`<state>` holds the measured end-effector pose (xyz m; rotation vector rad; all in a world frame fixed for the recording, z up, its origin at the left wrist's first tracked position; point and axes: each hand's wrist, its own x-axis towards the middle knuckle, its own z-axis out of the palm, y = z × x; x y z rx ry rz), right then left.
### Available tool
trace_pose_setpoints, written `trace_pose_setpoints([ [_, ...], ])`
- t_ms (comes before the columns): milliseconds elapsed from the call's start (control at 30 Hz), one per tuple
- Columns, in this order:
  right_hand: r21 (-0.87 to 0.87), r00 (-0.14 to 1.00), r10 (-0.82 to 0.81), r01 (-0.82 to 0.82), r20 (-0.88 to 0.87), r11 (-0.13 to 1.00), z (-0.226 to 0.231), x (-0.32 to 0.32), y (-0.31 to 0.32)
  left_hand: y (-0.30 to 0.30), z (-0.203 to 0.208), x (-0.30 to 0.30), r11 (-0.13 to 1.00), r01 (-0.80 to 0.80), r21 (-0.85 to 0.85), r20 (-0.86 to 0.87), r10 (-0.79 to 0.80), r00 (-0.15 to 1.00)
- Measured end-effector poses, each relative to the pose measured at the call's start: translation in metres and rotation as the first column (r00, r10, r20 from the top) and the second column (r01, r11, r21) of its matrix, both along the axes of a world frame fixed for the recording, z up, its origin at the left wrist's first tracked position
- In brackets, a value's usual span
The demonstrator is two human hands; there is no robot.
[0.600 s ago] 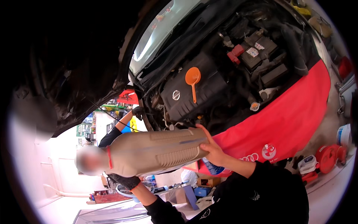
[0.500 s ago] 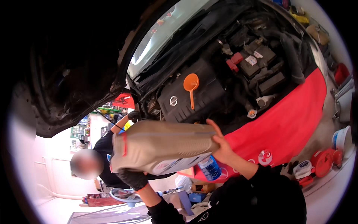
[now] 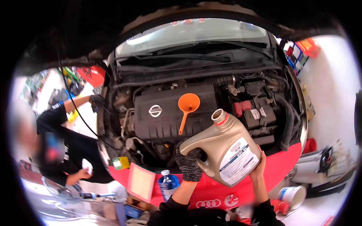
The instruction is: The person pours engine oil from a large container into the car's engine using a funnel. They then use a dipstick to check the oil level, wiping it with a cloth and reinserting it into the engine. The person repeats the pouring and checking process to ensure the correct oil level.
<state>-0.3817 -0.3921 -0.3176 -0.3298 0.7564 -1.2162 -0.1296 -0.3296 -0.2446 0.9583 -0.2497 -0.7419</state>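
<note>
A gold-beige engine oil jug point(image 3: 226, 132) is held up over the front of the engine bay, its uncapped neck pointing up and to the left. My left hand point(image 3: 188, 164), in a dark knit glove, is closed round the jug's handle. Bare, my right hand point(image 3: 260, 164) grips the jug's lower right side near its base; part of its fingers is hidden behind the jug. Beyond the jug, an orange funnel point(image 3: 189, 102) lies on the black engine cover point(image 3: 158, 126), its handle toward me. Neither hand touches the funnel.
A red fender cover point(image 3: 279, 160) drapes the car's front edge. On it are an air filter panel point(image 3: 141, 183), a bottle of blue liquid point(image 3: 168, 184) and a green-yellow box point(image 3: 120, 163). A co-worker point(image 3: 68, 147) stands at the left. Above hangs the raised hood point(image 3: 86, 41).
The view has swung round and levelled. The jug, lying almost sideways before, now stands more upright, its label and open neck showing. My left hand now shows on its handle.
</note>
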Motion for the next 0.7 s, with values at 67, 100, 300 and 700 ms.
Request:
trace_pose_setpoints([
  [67, 0.058, 0.998, 0.039, -0.036, -0.048, 0.998, -0.005, -0.006, -0.015, -0.011, -0.015, 0.002, 0.999, -0.028, 0.039, -0.013, 0.029, 0.999],
  [100, 0.091, 0.995, 0.082, -0.077, -0.054, 0.993, -0.011, -0.01, -0.024, -0.018, -0.022, 0.002, 0.997, -0.039, 0.061, -0.015, 0.04, 0.999],
  [300, 0.254, 0.964, 0.183, -0.131, -0.193, 0.958, 0.002, 0.021, -0.067, -0.041, -0.025, 0.022, 0.997, -0.061, 0.054, -0.131, 0.068, 0.989],
  [700, 0.316, 0.847, 0.315, -0.187, -0.427, 0.93, 0.019, 0.064, -0.127, -0.074, -0.076, 0.054, 0.963, -0.203, 0.177, -0.216, 0.239, 0.947],
])
